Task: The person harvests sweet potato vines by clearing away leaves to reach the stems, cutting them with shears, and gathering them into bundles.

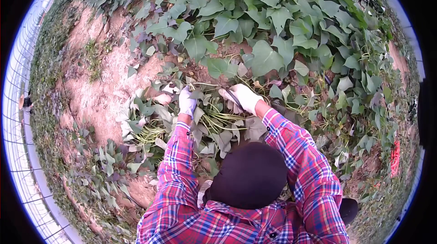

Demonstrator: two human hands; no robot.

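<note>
My left hand (187,103), in a white glove, has its fingers closed at the end of a leafy vine (207,84). The vine's thin stem stretches across to the right. Opposite it, my right hand (246,99), also gloved in white, is curled around a dark, thin, slightly curved tool (236,100) whose kind I cannot make out. Its fingertips point left, close to the vine. Below and between both hands lies a bunch of cut-looking green stems (218,117) with wilted leaves.
Dense broad-leaved vines (268,21) spread ahead and to the right. Bare reddish soil (104,80) shows on the left. A red mesh-like item (395,158) lies far right. A wire-grid wall (20,153) curves along the left edge.
</note>
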